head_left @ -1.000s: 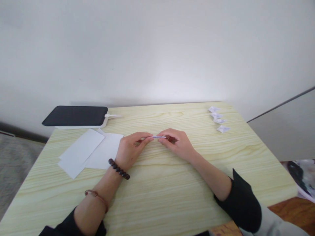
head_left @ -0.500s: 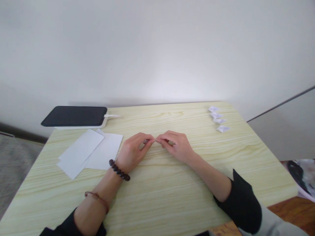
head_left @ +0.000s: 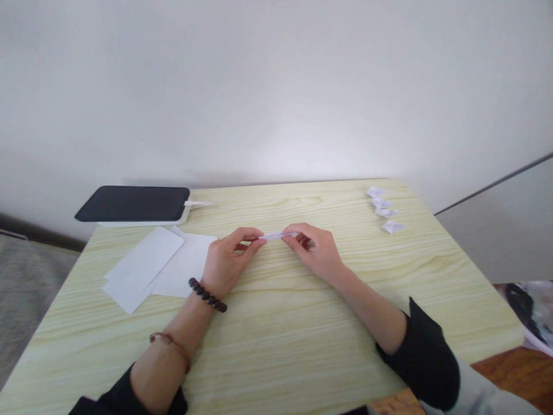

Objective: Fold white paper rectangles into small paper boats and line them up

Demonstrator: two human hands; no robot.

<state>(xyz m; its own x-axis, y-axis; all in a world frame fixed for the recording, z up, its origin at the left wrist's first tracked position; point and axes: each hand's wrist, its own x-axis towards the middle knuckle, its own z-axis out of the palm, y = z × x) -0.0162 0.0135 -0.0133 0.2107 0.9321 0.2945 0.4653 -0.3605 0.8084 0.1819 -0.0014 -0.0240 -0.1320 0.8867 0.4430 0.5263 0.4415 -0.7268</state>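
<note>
Between my two hands, a small folded piece of white paper (head_left: 273, 236) is stretched level above the table's middle. My left hand (head_left: 231, 253) pinches its left end between thumb and fingers. At the other end, my right hand (head_left: 315, 248) has its thumb and fingers closed on the paper. The fingertips hide both ends, and the exact folds are too small to make out. Several little folded paper boats (head_left: 392, 226) stand in a row at the table's back right. Loose white paper sheets (head_left: 147, 262) lie overlapping to the left of my left hand.
A black phone (head_left: 136, 203) rests on a white block at the back left, with a white cable (head_left: 199, 203) plugged into it. The pale wood-grain table (head_left: 276, 340) meets a white wall (head_left: 276, 98) behind. A bag-like bundle (head_left: 533, 311) sits beyond the right edge.
My hands have drawn slightly apart and a little away from me. More of the folded paper now shows between the fingertips.
</note>
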